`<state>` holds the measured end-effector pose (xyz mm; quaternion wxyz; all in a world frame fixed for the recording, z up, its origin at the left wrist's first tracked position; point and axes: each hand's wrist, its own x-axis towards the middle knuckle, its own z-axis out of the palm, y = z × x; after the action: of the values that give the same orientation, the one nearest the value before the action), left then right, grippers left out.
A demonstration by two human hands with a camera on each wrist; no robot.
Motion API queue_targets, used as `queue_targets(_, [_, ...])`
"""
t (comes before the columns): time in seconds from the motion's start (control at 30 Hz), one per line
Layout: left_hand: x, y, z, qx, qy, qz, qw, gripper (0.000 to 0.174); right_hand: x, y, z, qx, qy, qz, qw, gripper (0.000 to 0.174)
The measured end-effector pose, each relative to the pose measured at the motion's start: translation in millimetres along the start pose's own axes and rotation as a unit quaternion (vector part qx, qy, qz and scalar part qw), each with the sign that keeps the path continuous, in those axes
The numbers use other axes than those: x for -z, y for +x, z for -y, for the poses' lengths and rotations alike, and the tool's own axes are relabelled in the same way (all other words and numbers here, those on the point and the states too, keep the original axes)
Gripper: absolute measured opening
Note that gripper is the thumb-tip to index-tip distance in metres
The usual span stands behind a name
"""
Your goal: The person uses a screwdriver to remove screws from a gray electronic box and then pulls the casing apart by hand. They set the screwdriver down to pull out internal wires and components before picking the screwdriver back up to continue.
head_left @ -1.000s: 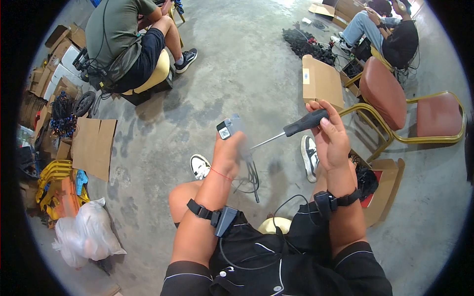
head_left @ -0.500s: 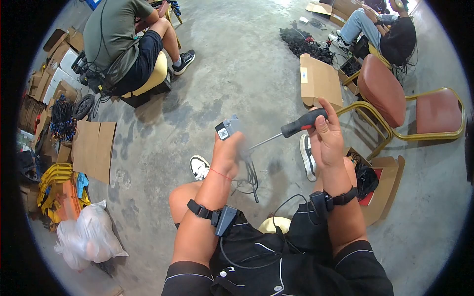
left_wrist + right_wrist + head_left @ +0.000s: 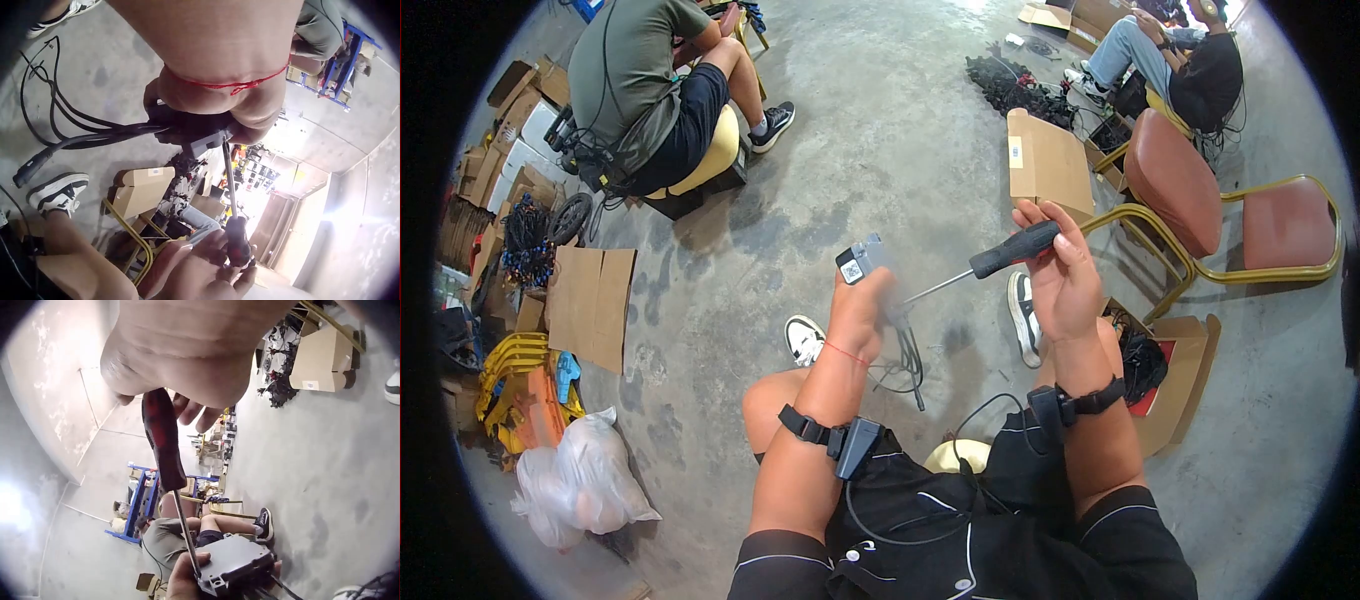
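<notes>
L hand (image 3: 862, 315) curled round grey box (image 3: 234, 556), held out above floor | R hand (image 3: 1072, 285) lightly grips screwdriver (image 3: 1012, 252) by handle; tip at box corner, seating can't tell | advise: brace box, shaft straight, push gently | black cable (image 3: 119, 133) dangles, could snag | chair (image 3: 1175, 190), carton (image 3: 1048, 155) beyond R hand, not blocking

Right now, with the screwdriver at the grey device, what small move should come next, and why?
Probably a slight turn of the screwdriver with the right hand: its shaft reaches a corner of the grey device, which the left hand grips, and the right hand's fingers are on the handle. Which way to turn, I can't tell.
</notes>
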<state>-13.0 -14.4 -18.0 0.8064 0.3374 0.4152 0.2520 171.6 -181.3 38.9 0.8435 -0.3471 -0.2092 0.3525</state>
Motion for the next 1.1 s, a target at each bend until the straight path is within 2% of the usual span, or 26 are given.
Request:
queue_targets(0.03, [1, 0, 0, -0.002, 0.002, 0.003, 1.0, 0.031, 1, -1, -4, 0.0, 0.0, -0.001, 1.0, 0.039])
queue_targets(0.1, [0, -1, 1, -0.003, 0.003, 0.006, 1.0, 0.03, 2, -3, -14, 0.019, -0.121, -0.083, 0.989, 0.04])
queue_targets(0.23, [0, -1, -1, -0.011, 0.005, 0.012, 1.0, 0.03, 0, -2, -7, 0.033, -0.093, -0.021, 0.995, 0.041])
queue_targets(0.3, [-1, -1, -1, -0.011, 0.004, 0.015, 1.0, 0.03, -2, -1, -2, -0.009, -0.003, 0.0, 1.0, 0.045])
queue_targets(0.33, [-2, -3, -1, -0.003, 0.002, 0.004, 1.0, 0.03, -1, -2, -6, -0.009, -0.003, 0.0, 1.0, 0.045])
queue_targets(0.4, [-2, -4, -1, 0.005, 0.0, -0.006, 1.0, 0.029, -2, -5, -19, 0.03, -0.1, -0.08, 0.991, 0.044])
queue_targets(0.53, [2, 5, 4, 0.0, -0.011, -0.006, 1.0, 0.025, -13, -4, -11, 0.049, -0.105, -0.039, 0.993, 0.042])
queue_targets(0.6, [4, 7, 3, 0.008, -0.015, -0.003, 1.0, 0.024, -5, -2, -6, -0.017, -0.024, 0.008, 1.0, 0.042])
queue_targets(0.67, [4, 4, 2, 0.0, -0.008, 0.047, 0.999, 0.029, 0, -3, -12, -0.014, -0.084, -0.032, 0.996, 0.041])
queue_targets(0.73, [0, 1, -1, 0.01, 0.001, 0.051, 0.999, 0.026, 3, -5, -13, -0.013, -0.136, -0.066, 0.988, 0.042])
queue_targets(0.83, [1, 0, -1, -0.012, -0.005, 0.035, 0.999, 0.026, 0, -2, -12, 0.011, -0.155, -0.036, 0.987, 0.041])
queue_targets(0.9, [1, -1, -1, -0.006, -0.006, 0.031, 0.999, 0.026, -2, -4, -3, -0.019, -0.033, 0.004, 0.999, 0.041])
queue_targets(0.93, [1, -2, -1, 0.003, -0.008, 0.025, 1.0, 0.027, 3, -4, -4, -0.019, -0.032, 0.002, 0.999, 0.041])
queue_targets(1.03, [5, 0, 1, 0.013, -0.002, 0.024, 1.0, 0.029, 7, -2, -9, 0.013, -0.063, 0.012, 0.998, 0.039])
queue_targets(1.1, [7, 2, 1, 0.014, -0.002, 0.027, 1.0, 0.029, 0, -3, -9, 0.027, -0.132, -0.023, 0.991, 0.043])
